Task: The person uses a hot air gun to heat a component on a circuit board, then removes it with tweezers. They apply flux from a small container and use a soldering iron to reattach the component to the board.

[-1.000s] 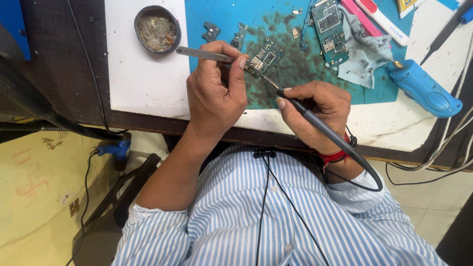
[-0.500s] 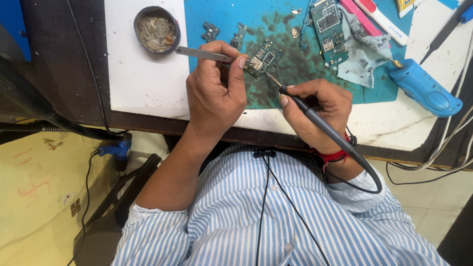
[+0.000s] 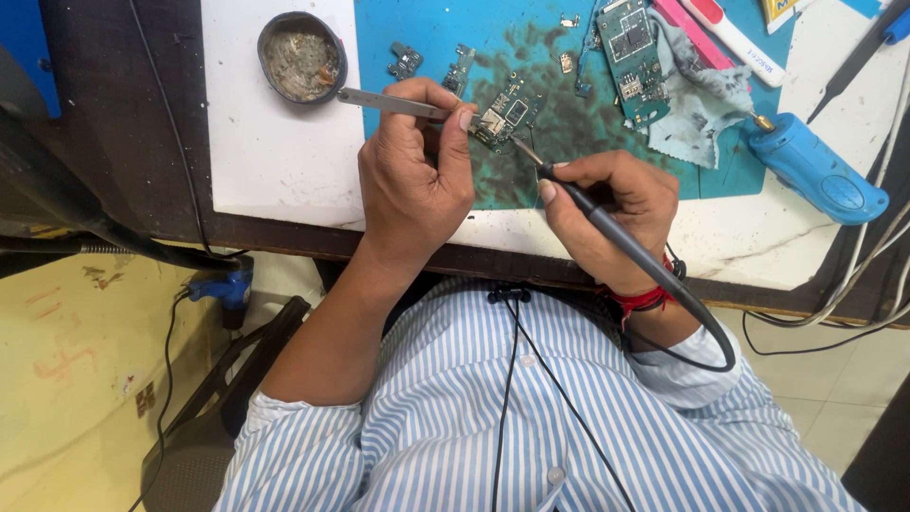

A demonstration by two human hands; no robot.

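My right hand (image 3: 607, 204) creeps a little away from my left hand (image 3: 412, 180), drawing the soldering iron (image 3: 607, 223) along so its tip sits slightly further from the tweezers (image 3: 393, 102) on the small circuit board (image 3: 504, 116). My view also drifts slightly, so the bench sits marginally lower.

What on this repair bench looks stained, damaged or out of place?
The blue mat is heavily smeared with dark stains around the small circuit board that the left hand steadies with tweezers and the right hand touches with a soldering iron. Loose board fragments lie scattered nearby.
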